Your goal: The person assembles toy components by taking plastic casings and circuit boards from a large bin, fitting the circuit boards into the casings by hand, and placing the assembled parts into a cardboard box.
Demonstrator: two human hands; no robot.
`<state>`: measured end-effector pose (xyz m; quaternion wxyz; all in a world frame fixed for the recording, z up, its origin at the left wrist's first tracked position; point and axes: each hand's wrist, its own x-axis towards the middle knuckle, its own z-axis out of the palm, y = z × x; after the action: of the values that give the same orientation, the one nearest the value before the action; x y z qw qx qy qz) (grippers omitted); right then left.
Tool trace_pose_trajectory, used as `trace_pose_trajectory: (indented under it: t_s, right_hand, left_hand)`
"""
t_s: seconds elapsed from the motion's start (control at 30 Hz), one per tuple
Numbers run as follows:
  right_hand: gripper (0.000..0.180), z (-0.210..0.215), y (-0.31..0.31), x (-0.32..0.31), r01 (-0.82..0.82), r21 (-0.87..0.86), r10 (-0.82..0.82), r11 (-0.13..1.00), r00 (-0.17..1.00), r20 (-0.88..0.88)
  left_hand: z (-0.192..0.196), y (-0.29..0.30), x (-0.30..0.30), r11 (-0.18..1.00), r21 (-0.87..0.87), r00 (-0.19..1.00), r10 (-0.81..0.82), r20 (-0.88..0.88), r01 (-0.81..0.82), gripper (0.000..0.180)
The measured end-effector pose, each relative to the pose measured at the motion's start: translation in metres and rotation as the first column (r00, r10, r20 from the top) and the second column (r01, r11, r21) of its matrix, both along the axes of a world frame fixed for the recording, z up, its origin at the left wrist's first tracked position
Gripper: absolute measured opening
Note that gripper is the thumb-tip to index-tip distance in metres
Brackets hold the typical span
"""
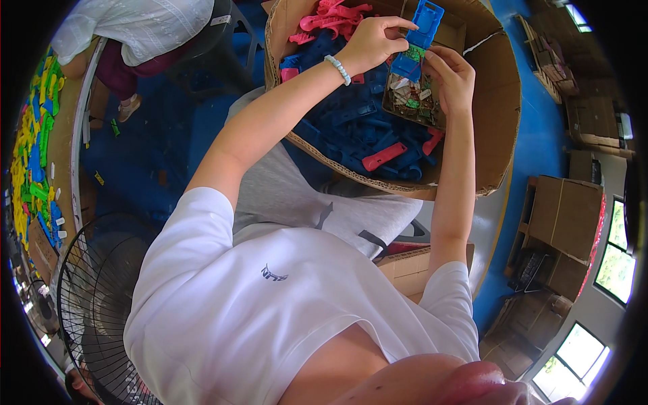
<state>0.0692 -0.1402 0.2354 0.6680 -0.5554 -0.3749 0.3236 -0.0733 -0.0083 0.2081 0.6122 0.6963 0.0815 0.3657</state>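
Between my two hands is a blue plastic casing (426, 20), with a small green circuit board (414, 54) at its middle and another blue part below it. My left hand (374, 42), wearing a beaded bracelet at the wrist, pinches the casing's left side between thumb and fingers. On the other side, my right hand (451, 75) closes its fingertips on the edge near the board. Directly beneath sits a small box (422, 120) of green boards and bits. It lies inside a large cardboard box (496, 115) full of loose blue and pink plastic parts.
A table at the left bears a heap of yellow, green and blue parts (40, 148). Below it stands a black fan (101, 290). Another person (135, 30) sits at the upper left near a dark plastic chair (216, 61). Stacked cartons (563, 212) line the right.
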Motion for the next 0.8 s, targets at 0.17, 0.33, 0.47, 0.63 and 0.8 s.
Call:
trace_pose_trajectory:
  t_s: [0.17,0.33,0.47,0.63,0.8]
  right_hand:
    - [0.017,-0.0021,0.0003,0.0,0.014,0.007,-0.014,1.0,1.0,-0.027]
    - [0.018,-0.0026,-0.0005,0.0017,0.027,0.001,-0.026,1.0,0.999,-0.034]
    - [0.018,-0.0002,0.0003,-0.0006,0.04,-0.021,-0.041,0.999,0.998,-0.037]
    - [0.017,-0.0003,-0.0017,0.0042,0.048,-0.034,-0.049,0.998,0.998,-0.032]
    - [0.017,-0.0014,-0.0007,0.004,0.069,-0.057,-0.066,0.996,0.997,0.044]
  left_hand:
    - [0.003,-0.0016,-0.0049,0.999,0.042,0.999,0.015,-0.044,-0.013,0.037]
    - [0.0018,-0.0027,-0.0033,0.998,0.062,0.999,0.021,-0.04,-0.019,0.036]
    - [-0.0043,-0.0024,0.003,0.996,0.068,0.99,0.041,0.137,-0.051,0.034]
    - [-0.003,-0.0018,0.0003,0.996,0.084,1.0,-0.001,-0.021,0.003,0.034]
    - [-0.0021,-0.0029,-0.0003,0.999,0.027,1.0,-0.021,-0.023,0.022,0.033]
